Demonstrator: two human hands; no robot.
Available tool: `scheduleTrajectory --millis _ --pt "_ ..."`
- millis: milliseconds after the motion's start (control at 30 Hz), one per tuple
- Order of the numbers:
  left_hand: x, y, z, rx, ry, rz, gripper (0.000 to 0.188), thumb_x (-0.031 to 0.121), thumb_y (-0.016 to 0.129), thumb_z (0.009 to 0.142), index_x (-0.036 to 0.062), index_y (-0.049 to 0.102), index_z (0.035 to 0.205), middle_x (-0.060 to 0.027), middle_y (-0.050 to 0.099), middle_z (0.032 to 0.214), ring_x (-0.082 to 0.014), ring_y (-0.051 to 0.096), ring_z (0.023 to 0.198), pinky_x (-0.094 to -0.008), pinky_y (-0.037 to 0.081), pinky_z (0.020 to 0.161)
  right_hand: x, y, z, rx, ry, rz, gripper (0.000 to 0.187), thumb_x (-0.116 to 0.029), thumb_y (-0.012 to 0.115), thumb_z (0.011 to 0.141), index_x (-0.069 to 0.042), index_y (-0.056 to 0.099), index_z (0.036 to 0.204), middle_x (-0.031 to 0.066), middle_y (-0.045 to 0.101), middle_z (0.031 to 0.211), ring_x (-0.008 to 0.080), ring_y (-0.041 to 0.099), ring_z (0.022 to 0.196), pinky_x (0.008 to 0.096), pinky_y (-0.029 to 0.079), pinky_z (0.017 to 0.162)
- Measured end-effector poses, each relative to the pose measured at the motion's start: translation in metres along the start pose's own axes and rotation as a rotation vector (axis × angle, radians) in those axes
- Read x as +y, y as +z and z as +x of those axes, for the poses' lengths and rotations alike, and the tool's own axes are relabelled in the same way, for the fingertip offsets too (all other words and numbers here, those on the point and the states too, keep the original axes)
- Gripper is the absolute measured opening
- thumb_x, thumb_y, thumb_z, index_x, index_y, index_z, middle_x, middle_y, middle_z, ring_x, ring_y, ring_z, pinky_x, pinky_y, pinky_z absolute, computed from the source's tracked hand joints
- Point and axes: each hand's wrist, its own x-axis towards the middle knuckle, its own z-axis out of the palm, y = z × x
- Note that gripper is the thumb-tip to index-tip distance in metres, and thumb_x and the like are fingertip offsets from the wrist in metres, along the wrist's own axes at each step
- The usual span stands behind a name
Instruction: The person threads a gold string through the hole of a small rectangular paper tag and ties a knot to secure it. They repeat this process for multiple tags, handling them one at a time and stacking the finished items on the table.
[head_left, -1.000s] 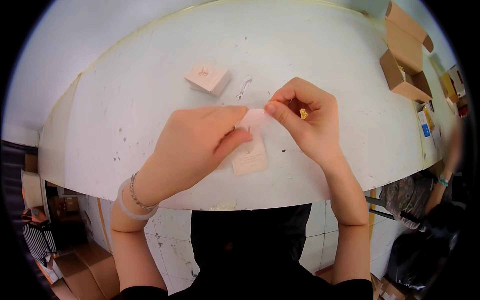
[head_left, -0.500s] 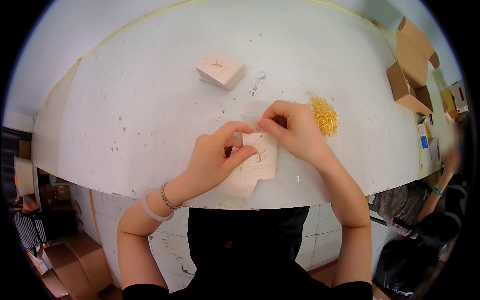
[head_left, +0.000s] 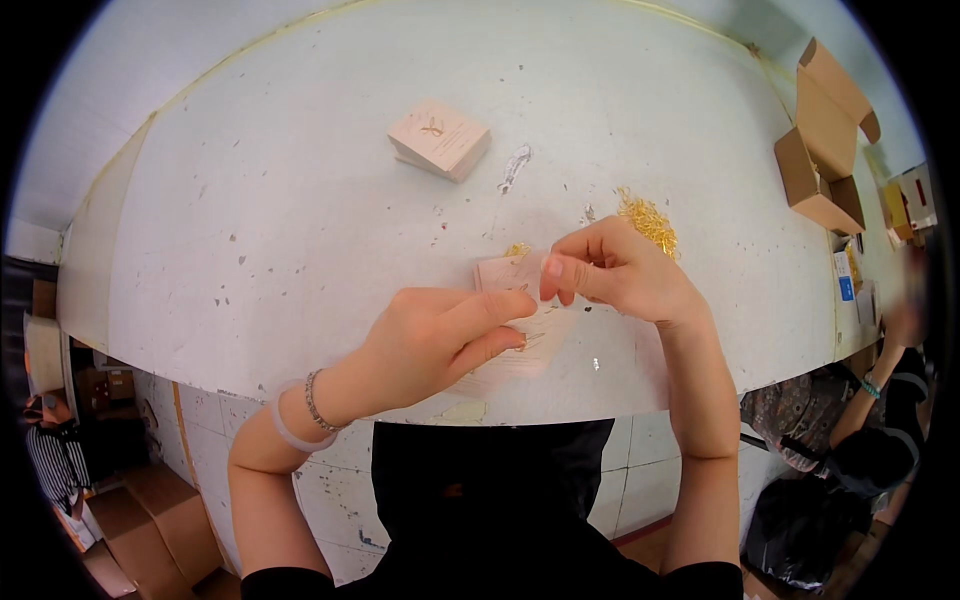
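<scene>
The white worktop (head_left: 300,180) was scuffed and dotted with small dark specks, with yellowish strips along its far edge. Toward the back sat a stack of pale pink cards (head_left: 438,140), its layers slightly askew. Just right of it was a silvery streak (head_left: 515,168), a scrap or a worn patch. A heap of gold-coloured pieces (head_left: 650,222) lay farther right. At the right edge stood an open cardboard box (head_left: 822,195).

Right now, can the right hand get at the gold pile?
Likely yes: the gold pile lies just beyond the right hand, with nothing visible blocking it, though that hand seems occupied at the pale cards.
</scene>
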Motion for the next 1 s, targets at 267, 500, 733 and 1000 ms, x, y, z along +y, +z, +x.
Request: scheduleTrajectory --millis 267,500,733,1000 --pt "0.005 -0.007 0.004 -0.037 0.089 0.112 0.028 0.011 0.076 0.078 0.0081 0.064 0.103 -0.0055 0.062 0.068 -0.0214 0.058 0.055 -0.0299 0.045 0.048 0.014 -0.002 0.003 -0.148 0.005 0.066 0.023 -0.02 0.075 0.085 0.002 0.069 0.084 -0.0024 0.061 0.072 0.0046 0.052 0.068 0.0206 0.042 0.061" --pt "0.008 -0.006 0.0 0.013 0.078 0.134 0.029 0.011 0.079 0.075 0.0065 0.067 0.101 -0.005 0.062 0.064 -0.0171 0.055 0.049 -0.0267 0.042 0.045 0.009 0.001 0.002 -0.108 0.003 0.212 0.018 -0.016 0.076 0.083 0.0 0.067 0.08 -0.003 0.06 0.072 0.0039 0.052 0.068 0.0199 0.042 0.062" --pt "0.004 0.002 -0.005 0.03 -0.261 0.01 0.031 0.017 0.076 0.081 0.0054 0.064 0.108 -0.0083 0.063 0.064 -0.0202 0.061 0.053 -0.0281 0.047 0.051 0.018 0.013 0.011 0.213 -0.087 0.057 0.018 -0.016 0.073 0.082 0.0 0.067 0.078 0.0006 0.06 0.066 0.0082 0.053 0.062 0.0247 0.042 0.055" --pt "-0.024 0.009 -0.002 0.077 -0.394 -0.055 0.025 0.014 0.075 0.081 0.0065 0.064 0.103 -0.008 0.06 0.059 -0.0163 0.056 0.047 -0.0253 0.043 0.048 0.022 0.032 0.024 0.533 -0.306 -0.388 0.014 -0.011 0.072 0.081 -0.001 0.062 0.079 0.004 0.06 0.069 0.0103 0.05 0.057 0.0262 0.04 0.052"
